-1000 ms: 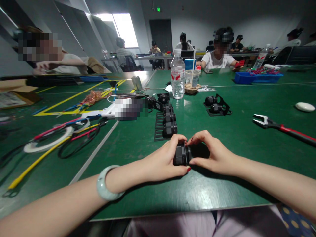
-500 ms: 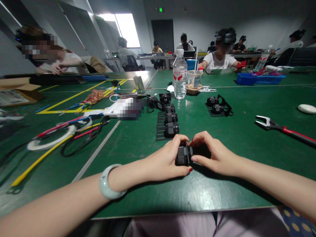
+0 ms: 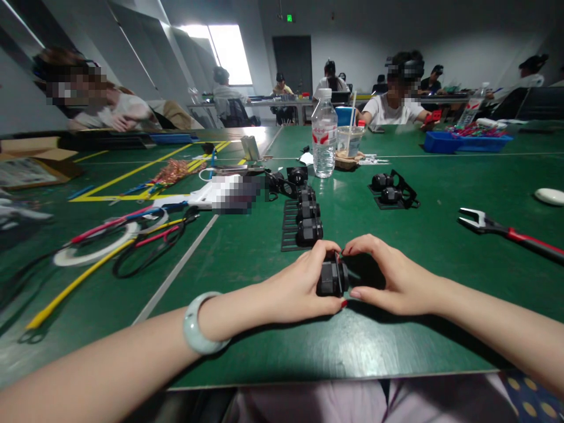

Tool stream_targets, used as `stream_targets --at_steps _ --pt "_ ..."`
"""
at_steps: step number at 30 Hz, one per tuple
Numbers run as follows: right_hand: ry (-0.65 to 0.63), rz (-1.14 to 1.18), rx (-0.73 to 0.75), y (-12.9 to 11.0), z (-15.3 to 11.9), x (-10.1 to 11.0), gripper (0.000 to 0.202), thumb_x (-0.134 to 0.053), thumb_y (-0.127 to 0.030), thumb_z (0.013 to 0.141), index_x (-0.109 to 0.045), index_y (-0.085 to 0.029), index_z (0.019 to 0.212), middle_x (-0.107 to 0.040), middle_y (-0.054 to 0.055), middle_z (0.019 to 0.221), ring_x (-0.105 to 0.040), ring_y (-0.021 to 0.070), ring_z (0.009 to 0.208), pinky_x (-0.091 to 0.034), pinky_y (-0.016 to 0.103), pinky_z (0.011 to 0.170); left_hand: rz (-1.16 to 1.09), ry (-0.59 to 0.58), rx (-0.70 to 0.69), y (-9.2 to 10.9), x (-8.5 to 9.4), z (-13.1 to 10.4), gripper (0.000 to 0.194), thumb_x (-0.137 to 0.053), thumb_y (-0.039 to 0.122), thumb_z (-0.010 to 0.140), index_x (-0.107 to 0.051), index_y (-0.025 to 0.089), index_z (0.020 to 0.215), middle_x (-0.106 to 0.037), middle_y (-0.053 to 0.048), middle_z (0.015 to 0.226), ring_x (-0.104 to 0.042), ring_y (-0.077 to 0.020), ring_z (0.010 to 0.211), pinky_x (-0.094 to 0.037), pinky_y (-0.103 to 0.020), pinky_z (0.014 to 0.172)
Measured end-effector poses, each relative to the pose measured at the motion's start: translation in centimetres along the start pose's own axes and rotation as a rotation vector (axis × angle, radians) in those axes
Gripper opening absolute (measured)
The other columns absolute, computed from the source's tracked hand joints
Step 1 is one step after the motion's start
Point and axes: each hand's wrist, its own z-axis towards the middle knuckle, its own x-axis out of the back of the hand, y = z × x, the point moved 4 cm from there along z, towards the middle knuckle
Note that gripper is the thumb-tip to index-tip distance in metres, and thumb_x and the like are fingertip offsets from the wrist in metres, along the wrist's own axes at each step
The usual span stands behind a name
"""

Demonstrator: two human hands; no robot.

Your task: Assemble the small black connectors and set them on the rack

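Note:
Near the front edge of the green table, my left hand (image 3: 308, 285) is wrapped round a black ribbed fitting with a thin plate (image 3: 331, 278). My right hand (image 3: 388, 276) is curved beside the fitting's right end, its thumb and fingers apart, with nothing visible between them. Just beyond my left hand, black fittings (image 3: 309, 231) stand in a row on a slotted black plate (image 3: 289, 226). Two more black fittings (image 3: 390, 195) sit on a similar plate farther right.
A water bottle (image 3: 324, 138) and a cup (image 3: 351, 141) stand beyond the parts. Red-handled pliers (image 3: 511, 234) lie at right, coloured cables (image 3: 88, 276) at left. A blue tray (image 3: 462, 143) is farther back. Other people sit around.
My right hand has drawn slightly away from the fitting, its thumb and fingertips now off it. My left hand keeps its hold. The whole view has shifted a little.

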Motion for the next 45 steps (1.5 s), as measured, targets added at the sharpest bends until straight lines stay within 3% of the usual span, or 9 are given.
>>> stream_targets --at_steps 6,16,45 --pt "0.049 0.044 0.089 -0.2 -0.1 -0.5 0.041 -0.061 -0.025 0.069 -0.037 -0.022 0.102 -0.051 0.009 0.102 -0.048 0.0216 0.098 -0.042 0.039 0.082 -0.018 0.006 0.012 0.0 0.0 0.0 0.054 -0.06 0.027 0.064 -0.033 0.018 0.11 -0.046 -0.006 0.099 -0.05 -0.0195 0.088 -0.043 -0.033 0.077" --pt "0.079 0.047 0.112 -0.2 -0.1 -0.5 0.039 -0.061 -0.021 0.069 -0.037 -0.022 0.099 -0.051 0.008 0.1 -0.046 0.0211 0.096 -0.041 0.04 0.082 0.009 -0.012 0.032 0.1 -0.1 0.1 0.053 -0.058 0.026 0.065 -0.031 0.018 0.11 -0.045 -0.004 0.094 -0.049 -0.0173 0.082 -0.043 -0.029 0.07" --pt "0.112 0.188 -0.175 1.1 0.1 -0.8 0.043 -0.065 -0.03 0.068 -0.036 -0.021 0.099 -0.057 0.005 0.093 -0.057 0.0157 0.085 -0.046 0.031 0.074 0.0 -0.009 0.029 -0.1 -0.2 0.0 0.056 -0.06 0.028 0.066 -0.031 0.018 0.112 -0.046 -0.005 0.098 -0.049 -0.0177 0.084 -0.042 -0.03 0.072"
